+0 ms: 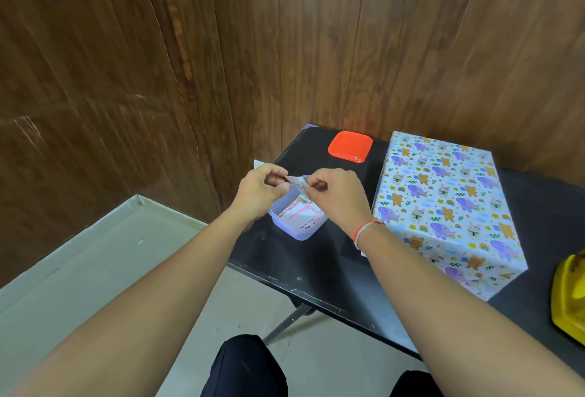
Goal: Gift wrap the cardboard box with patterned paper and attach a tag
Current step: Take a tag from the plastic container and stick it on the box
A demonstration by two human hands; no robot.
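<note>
The box (443, 203), wrapped in white paper printed with elephants, bears and rainbows, stands on the black table (316, 257) at the right. A small white tag (296, 182) is held over a clear lilac plastic container (296, 229) that holds several more pink-bordered tags. My left hand (261, 191) pinches the tag's left end. My right hand (335, 194) pinches its right end, just left of the wrapped box. Both hands hover above the container's far rim.
An orange lid (349, 146) lies on the table's far side near the wood-panelled wall. A yellow object (569, 295) sits at the right edge. The table's left edge drops to a pale floor (79, 270). My dark trouser knees show at the bottom.
</note>
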